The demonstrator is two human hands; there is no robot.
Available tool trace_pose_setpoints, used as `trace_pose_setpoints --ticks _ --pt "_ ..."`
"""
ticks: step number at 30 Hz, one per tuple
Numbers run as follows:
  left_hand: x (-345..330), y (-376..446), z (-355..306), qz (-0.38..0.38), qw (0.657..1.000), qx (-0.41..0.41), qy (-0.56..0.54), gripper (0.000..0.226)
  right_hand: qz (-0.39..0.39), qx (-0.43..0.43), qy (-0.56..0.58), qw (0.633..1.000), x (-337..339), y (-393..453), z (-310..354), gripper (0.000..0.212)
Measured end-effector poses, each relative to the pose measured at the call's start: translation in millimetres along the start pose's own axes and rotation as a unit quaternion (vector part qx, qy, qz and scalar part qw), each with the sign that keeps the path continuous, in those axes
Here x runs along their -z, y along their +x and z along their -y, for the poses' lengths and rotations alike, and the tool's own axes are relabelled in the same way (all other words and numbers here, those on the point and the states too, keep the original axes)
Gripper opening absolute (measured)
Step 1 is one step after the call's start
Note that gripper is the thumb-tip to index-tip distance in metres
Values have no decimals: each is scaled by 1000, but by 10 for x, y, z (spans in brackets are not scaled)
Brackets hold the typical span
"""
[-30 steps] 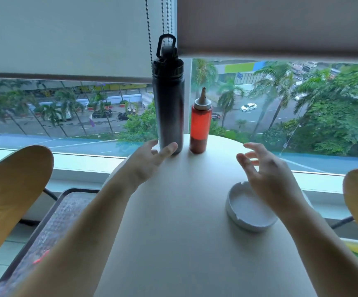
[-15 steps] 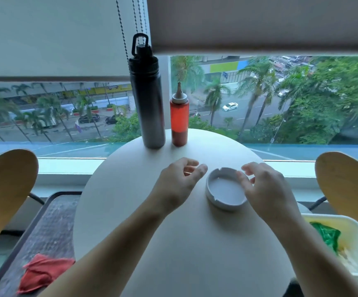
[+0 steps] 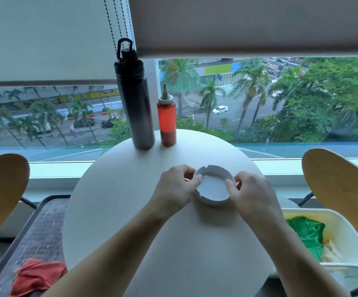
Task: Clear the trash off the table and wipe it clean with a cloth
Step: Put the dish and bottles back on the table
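White ashtray [image 3: 213, 187] on worktop [image 3: 120, 200]: left hand [image 3: 177, 187] and right hand [image 3: 252, 190] fingers clamped on opposite rims.

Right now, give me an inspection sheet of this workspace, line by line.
Surface: round white table, no trash or spills visible on it.
Job's things: crumpled red cloth lying on the dark side tray at lower left, untouched; white bin at lower right holding green wrapper.
Clutter: round white ashtray, looks empty; tall black flask and red squeeze bottle upright beside each other at the far edge.
Grippers: left hand and right hand pinch opposite sides of the ashtray rim.
Cables: beaded blind cords hang behind the flask.
Surroundings: window, half-lowered blinds, two wooden chair backs.
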State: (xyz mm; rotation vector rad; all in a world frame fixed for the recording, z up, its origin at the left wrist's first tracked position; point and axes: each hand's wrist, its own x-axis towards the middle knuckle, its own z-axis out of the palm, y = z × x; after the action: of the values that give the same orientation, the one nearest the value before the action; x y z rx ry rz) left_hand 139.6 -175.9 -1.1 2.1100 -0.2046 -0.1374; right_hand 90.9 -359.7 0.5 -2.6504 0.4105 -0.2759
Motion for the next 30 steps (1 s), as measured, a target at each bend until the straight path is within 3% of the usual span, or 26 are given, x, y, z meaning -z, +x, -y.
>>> trace_pose_setpoints --ticks 15,26,30 --pt "11 -29 -8 -28 998 -12 60 18 14 8 66 998 -18 120 25 24" --pt "84 225 -1 -120 993 -16 -15 16 9 20 103 994 -37 561 188 22" --pt "73 386 6 -139 988 -14 -61 25 10 22 117 993 -20 802 244 24"
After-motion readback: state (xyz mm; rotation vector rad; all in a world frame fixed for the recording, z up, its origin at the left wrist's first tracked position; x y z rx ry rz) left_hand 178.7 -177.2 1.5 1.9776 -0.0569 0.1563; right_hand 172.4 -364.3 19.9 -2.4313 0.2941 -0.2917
